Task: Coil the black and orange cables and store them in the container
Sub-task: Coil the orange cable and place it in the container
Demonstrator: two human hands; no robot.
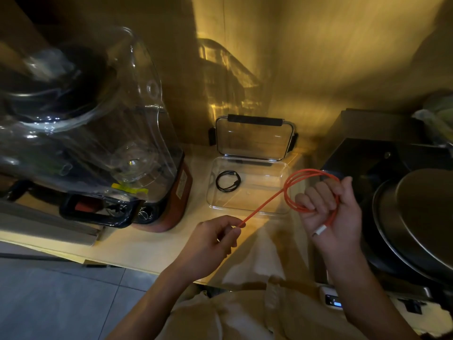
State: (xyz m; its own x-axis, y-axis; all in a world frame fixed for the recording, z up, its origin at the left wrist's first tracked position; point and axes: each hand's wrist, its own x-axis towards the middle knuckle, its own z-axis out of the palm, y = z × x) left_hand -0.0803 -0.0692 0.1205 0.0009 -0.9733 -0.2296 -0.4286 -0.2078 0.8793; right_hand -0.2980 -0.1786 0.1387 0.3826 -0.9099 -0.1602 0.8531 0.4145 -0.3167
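Note:
A clear rectangular container (282, 168) sits open on the counter, and its lid (255, 138) leans upright behind it against the wall. The black cable (228, 181) lies coiled inside, at the container's left end. My right hand (328, 207) holds several loops of the orange cable (288, 186) above the container's right end, with a white plug hanging by the palm. A straight run of orange cable stretches down-left to my left hand (215, 239), which pinches it between thumb and fingers.
A large blender (98, 133) with a clear jar and red base stands to the left of the container. Dark metal pans (416, 217) crowd the right side. The light counter's front edge (122, 262) lies below my left hand.

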